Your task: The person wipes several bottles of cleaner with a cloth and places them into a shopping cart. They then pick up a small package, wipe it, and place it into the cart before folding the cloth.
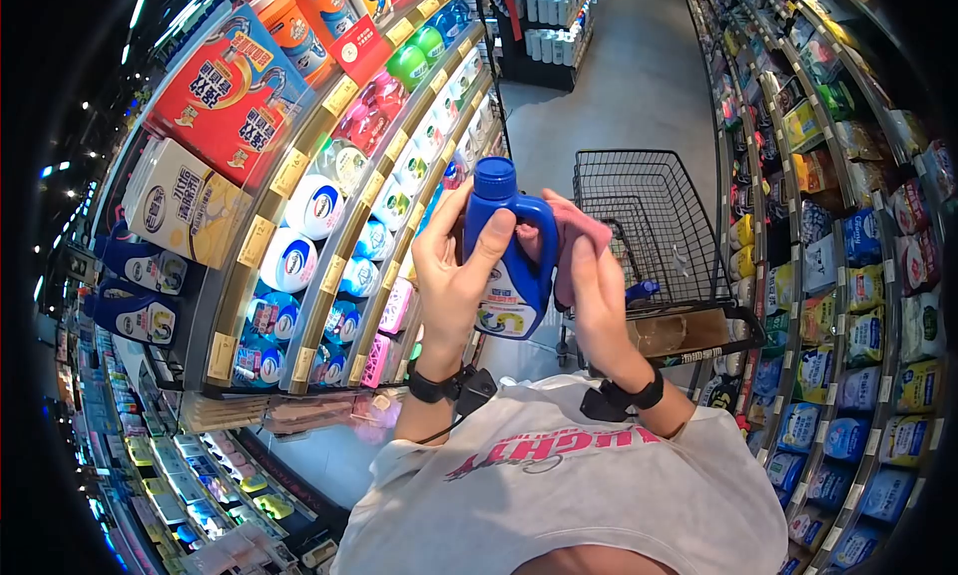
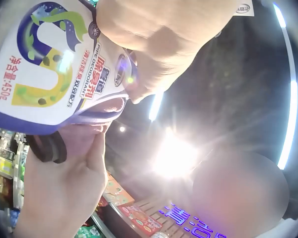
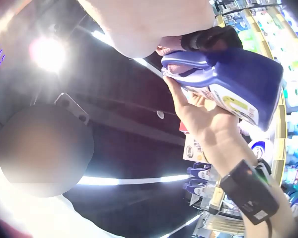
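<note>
A blue bottle (image 1: 509,256) with a blue screw cap and a looped handle stands nearly upright before my chest. Its white label (image 2: 54,64) reads "PIPE DEODORANT" and "450g" in the left wrist view. My left hand (image 1: 449,286) grips the bottle's left side, thumb across its front below the cap. On the other side, my right hand (image 1: 602,311) pinches a pink cloth (image 1: 574,241) that lies against the handle, with fingertips showing through the handle loop. In the right wrist view, the left hand (image 3: 208,124) supports the bottle (image 3: 243,79) from below.
A black wire shopping cart (image 1: 649,196) stands ahead on the right. At left, a slanted shelf (image 1: 309,216) carries tubs and boxes; similar blue bottles (image 1: 135,311) stand at its end. Packets fill the right-hand shelves (image 1: 858,306). Grey aisle floor (image 1: 639,66) runs forward between them.
</note>
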A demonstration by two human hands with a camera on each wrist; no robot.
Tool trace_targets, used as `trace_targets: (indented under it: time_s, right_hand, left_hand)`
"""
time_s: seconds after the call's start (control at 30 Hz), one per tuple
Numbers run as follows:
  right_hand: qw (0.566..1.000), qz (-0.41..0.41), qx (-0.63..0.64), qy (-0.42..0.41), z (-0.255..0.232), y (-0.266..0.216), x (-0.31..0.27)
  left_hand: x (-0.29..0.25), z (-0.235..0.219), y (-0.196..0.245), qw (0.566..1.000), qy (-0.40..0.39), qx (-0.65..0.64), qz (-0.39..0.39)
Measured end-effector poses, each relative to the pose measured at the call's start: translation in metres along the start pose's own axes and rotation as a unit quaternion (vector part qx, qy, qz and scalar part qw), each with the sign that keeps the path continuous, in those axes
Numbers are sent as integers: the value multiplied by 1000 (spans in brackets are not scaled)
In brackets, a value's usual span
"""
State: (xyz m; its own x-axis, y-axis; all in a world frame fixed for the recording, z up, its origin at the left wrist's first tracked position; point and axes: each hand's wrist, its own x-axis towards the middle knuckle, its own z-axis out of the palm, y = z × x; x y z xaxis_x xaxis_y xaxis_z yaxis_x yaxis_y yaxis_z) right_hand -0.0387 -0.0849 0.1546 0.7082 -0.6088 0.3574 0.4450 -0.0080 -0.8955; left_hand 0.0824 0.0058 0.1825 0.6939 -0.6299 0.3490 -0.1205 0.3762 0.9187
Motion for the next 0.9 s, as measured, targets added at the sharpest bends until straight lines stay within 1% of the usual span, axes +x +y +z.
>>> trace_targets:
  time_s: [0.03,0.07,0.13,0.17,0.2,0.23,0.27,0.3,0.33,0.4,0.43,0.53,0.6,0.63,0.67,0.7,0.73,0.77,0.8,0.87,0.9]
  right_hand:
    - [995,-67,-71,9,3,4,-2]
    - [981,-134,-141,18,3,7,-4]
    - [982,-132,-138,4,-3,9,-4]
    - [982,-138,-125,-6,-6,5,-1]
    - [983,-144,-112,-15,-7,1,4]
    - [973,-190,-132,-20,-2,-19,11]
    - [973,-189,-134,-18,-7,-17,15]
    - [945,-226,-233,-45,-15,-16,18]
    - [905,-261,-329,-70,-18,-16,20]
    - [903,-250,-345,-52,-14,-19,17]
    - [901,-246,-353,-48,-13,-20,16]
    - [903,-234,-359,-44,-13,-18,14]
    - [943,-225,-243,-44,-9,-15,16]
    - [948,-210,-234,-42,-9,-4,13]
    - [949,-208,-232,-40,-7,9,7]
    - [982,-130,-128,-38,-4,23,-1]
    - [998,-51,-22,-35,-2,31,-7]
    - [993,-85,-80,-34,-2,34,-9]
    - [992,-87,-82,-33,-1,31,-9]
    - [998,-55,-7,-14,4,24,-12]
    - [996,27,82,20,6,29,-14]
  left_hand:
    - [0,6,-2,1000,22,-1,11]
    - [-1,9,-3,1000,21,-2,11]
    - [-1,14,-3,992,40,91,76]
    - [-1,13,-3,986,35,134,96]
    - [-2,13,-3,986,33,133,96]
    - [-3,14,-4,979,23,167,112]
    - [-5,15,-6,971,12,201,129]
    - [-6,15,-11,978,30,163,124]
    - [-6,15,-10,978,27,163,125]
    - [-6,16,-6,990,40,98,94]
    - [-8,17,0,990,36,104,83]
    - [-8,13,-2,990,26,103,97]
    - [-6,13,-4,998,49,-37,31]
    - [-5,18,3,990,80,-116,-5]
    - [-1,14,1,983,101,-153,8]
    - [4,6,-2,983,110,-145,24]
    - [8,2,-2,982,119,-138,40]
    - [10,5,2,980,140,-123,69]
    - [11,7,7,974,148,-147,84]
    - [16,5,11,965,164,-180,98]
    - [16,5,12,965,163,-181,96]
